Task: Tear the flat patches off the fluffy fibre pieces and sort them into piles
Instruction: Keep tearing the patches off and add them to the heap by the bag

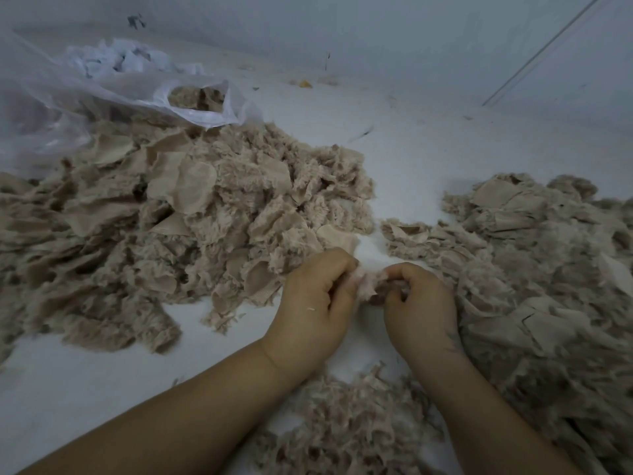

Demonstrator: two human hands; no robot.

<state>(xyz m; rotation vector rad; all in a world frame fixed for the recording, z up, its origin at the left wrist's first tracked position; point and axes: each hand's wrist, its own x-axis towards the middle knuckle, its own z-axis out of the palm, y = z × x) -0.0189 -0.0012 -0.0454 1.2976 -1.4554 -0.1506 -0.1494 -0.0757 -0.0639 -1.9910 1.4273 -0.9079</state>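
Head view: left hand [317, 296] and right hand [419, 303] both pinch one fluffy beige fibre piece [368, 286].

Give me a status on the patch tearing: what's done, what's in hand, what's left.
Done, apparently: a pile on the right and a fluffier heap near the forearms have built up; I cannot tell which holds what. In hand: the left hand and right hand both grip one fluffy piece between them. Left: the big left pile, many flat patches showing, plus more in the plastic bag.
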